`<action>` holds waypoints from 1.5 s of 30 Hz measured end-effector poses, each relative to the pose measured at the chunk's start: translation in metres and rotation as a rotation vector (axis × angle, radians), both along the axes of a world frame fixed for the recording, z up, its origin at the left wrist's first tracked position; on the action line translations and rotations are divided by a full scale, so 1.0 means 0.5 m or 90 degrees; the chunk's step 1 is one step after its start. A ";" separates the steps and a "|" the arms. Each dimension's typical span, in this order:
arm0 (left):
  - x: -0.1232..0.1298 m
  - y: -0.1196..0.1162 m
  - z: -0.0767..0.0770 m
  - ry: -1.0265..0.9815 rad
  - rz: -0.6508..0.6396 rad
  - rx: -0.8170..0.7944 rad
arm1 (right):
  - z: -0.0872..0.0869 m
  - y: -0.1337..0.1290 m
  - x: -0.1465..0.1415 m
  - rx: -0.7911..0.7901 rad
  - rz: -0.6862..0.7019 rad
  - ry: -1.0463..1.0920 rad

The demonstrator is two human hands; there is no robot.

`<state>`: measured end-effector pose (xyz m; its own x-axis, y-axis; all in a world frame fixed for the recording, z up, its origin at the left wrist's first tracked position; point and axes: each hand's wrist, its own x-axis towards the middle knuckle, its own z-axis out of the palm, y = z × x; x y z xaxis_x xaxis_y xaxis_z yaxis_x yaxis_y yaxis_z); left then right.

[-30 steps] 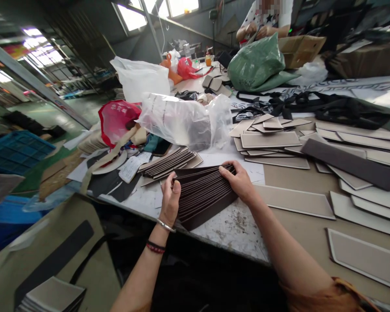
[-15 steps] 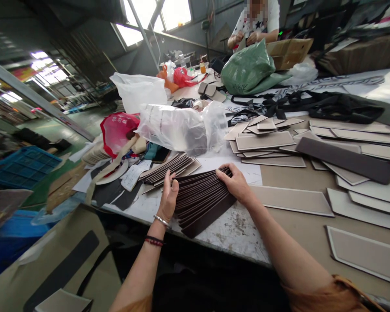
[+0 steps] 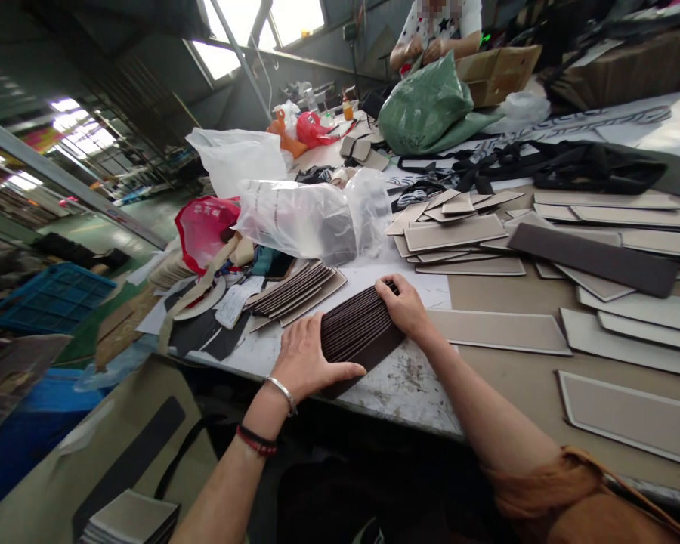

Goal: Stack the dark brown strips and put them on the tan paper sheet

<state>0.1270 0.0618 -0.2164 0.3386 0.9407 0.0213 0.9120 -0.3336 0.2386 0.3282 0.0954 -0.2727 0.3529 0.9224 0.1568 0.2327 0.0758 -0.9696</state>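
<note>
A stack of dark brown flat strips [image 3: 356, 323] rests on the white, stained tabletop near its front edge, the strips overlapping like a fan. My left hand [image 3: 304, 353] wraps the stack's left end, its thumb stretched along the near strip and its fingers behind. At the other end my right hand [image 3: 402, 306] grips the far right corner with curled fingers. Just behind my left hand lies a second fanned pile of strips [image 3: 298, 291] with beige faces. To the right, a single beige panel [image 3: 502, 332] with a pale border lies flat.
Many beige panels [image 3: 459, 233] lie in loose piles on the right, with a dark strip [image 3: 592, 259] across them. Clear plastic bags [image 3: 311, 219] and a pink bag [image 3: 204, 230] stand behind. A green sack [image 3: 425, 109] sits farther back, near a co-worker [image 3: 439, 38].
My left hand has moved from an open pose beside the stack to a hold around its left end. The strips are now squeezed closer together. My right hand keeps its grip.
</note>
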 end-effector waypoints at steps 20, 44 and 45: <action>0.036 -0.030 -0.025 0.090 0.020 0.083 | 0.015 -0.025 0.013 -0.037 0.242 0.112; -0.037 -0.040 -0.045 -0.102 0.002 0.075 | 0.025 -0.028 -0.008 0.020 0.176 0.091; -0.034 -0.043 -0.043 -0.089 0.004 0.074 | 0.024 -0.027 -0.011 0.021 0.168 0.095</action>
